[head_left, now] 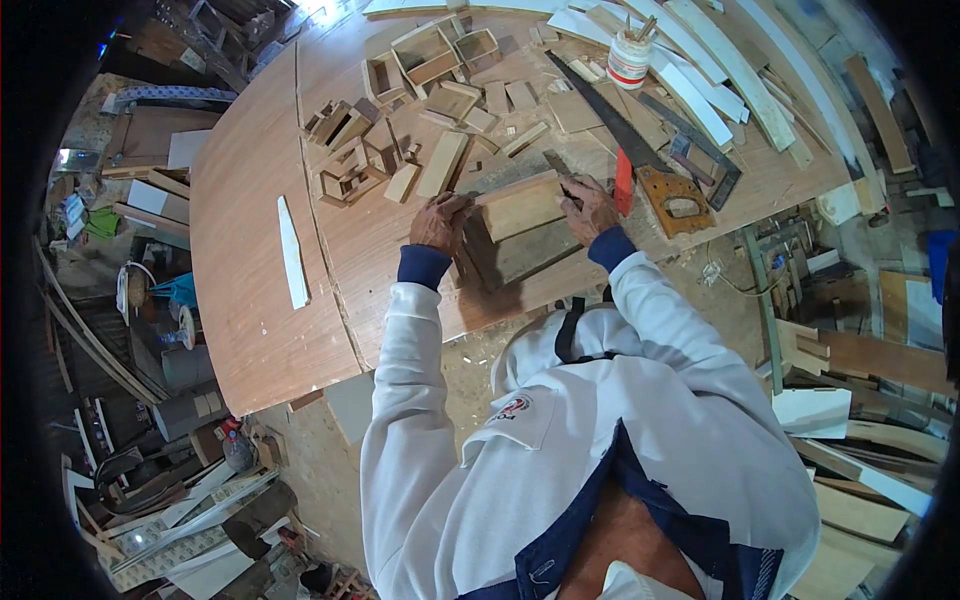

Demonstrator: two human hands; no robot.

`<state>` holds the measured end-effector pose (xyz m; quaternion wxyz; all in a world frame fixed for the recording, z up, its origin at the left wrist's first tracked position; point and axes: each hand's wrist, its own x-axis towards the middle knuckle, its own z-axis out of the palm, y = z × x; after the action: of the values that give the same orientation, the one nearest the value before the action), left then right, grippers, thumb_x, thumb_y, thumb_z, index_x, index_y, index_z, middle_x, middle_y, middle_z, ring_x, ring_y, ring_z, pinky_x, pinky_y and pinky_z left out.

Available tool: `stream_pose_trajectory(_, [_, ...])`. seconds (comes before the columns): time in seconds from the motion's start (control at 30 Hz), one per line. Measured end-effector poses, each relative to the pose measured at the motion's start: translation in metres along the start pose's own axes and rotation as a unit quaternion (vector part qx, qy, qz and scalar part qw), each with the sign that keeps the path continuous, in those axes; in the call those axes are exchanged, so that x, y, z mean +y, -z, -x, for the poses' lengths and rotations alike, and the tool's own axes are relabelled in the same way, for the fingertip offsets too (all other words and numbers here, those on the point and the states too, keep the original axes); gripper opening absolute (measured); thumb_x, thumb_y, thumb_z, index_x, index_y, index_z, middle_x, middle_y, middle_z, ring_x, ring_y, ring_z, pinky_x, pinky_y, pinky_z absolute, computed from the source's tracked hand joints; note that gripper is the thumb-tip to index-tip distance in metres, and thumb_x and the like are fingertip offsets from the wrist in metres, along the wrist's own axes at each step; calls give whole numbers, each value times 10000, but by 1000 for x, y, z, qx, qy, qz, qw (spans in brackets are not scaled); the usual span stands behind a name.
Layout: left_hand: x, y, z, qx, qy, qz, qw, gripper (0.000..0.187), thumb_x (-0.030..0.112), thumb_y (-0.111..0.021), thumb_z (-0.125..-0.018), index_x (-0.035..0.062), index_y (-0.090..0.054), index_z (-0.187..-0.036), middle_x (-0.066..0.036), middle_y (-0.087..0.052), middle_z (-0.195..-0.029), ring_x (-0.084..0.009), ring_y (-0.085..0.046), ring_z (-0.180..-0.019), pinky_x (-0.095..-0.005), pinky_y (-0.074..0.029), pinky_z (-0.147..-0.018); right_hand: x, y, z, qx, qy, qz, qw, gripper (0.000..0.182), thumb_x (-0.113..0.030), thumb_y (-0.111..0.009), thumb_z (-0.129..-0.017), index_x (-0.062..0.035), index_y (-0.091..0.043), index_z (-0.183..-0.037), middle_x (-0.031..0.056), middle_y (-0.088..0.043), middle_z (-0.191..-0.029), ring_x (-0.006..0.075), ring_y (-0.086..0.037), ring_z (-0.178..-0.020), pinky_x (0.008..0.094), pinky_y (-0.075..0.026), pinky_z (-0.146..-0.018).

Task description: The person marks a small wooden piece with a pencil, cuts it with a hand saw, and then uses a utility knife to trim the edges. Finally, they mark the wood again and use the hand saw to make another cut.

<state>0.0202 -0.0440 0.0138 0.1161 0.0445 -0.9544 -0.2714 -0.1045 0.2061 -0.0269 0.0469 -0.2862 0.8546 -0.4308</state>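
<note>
A pale wooden piece (522,208) lies lengthwise between my two hands, over a dark grey flat slab (535,252) near the table's front edge. My left hand (440,222) is closed at the left end of the piece, fingers curled. At the other end, my right hand (590,210) grips with the thumb and fingers bent around it. Small wooden blocks (442,165) lie just beyond my left hand. A handsaw (610,115) with a wooden handle rests right of my right hand, and a red strip (624,183) sits between them.
Small open wooden boxes (425,55) and frames (355,170) stand toward the back of the table (250,200). A white tub (630,58) holding sticks, a metal square (720,165) and long strips (730,75) are at right. A white sliver (291,250) lies at left.
</note>
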Motion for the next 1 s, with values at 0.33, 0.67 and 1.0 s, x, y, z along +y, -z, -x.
stream_pose_trajectory(0.33, [4,4,-1,-11,-15,3,1000,199,141,-580,-824,79,-664,-994,-113,-649,-941,-332,-598,-910,-393,-478,-796,0,0,0,5,5,-11,1000,365,-147,-622,-812,-63,-608,-1167,170,-586,-1055,340,-561,-980,390,-460,-865])
stream_pose_trajectory(0.67, [-3,-2,-1,6,-14,-6,1000,191,161,-598,-824,82,-669,-983,-123,-647,-920,-338,-601,-895,-399,-483,-770,0,0,-2,-18,-24,-7,1000,375,-217,-613,-828,-73,-601,-1174,173,-574,-1112,339,-550,-1028,390,-444,-912])
stream_pose_trajectory(1.0, [-9,0,0,0,0,10,1000,176,163,-601,-825,62,-664,-953,-145,-648,-922,-354,-609,-871,-410,-488,-746,0,2,-7,-30,-10,-5,999,372,-172,-620,-807,-43,-579,-1154,166,-587,-1050,334,-555,-1014,376,-451,-908])
